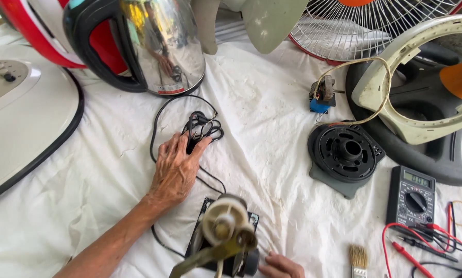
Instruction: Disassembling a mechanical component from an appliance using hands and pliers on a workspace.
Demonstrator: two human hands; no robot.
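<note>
Resting on the white-sheeted surface point(272, 108), left hand point(175, 167) has fingers spread over the still-bundled black cord point(202, 128), right hand point(280, 266) steadies the bare fan motor point(224, 231), finger state unclear; wiring apparently unfinished.

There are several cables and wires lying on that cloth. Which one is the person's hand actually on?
The coiled black cord left of centre, under the left hand fingertips. The red and black meter leads and the pale wire lie untouched at the right.

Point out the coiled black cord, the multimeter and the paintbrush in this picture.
coiled black cord point(204, 128), head view, on the bundled loops.
multimeter point(411, 197), head view, on its round dial.
paintbrush point(358, 256), head view, on the bristles.
</note>
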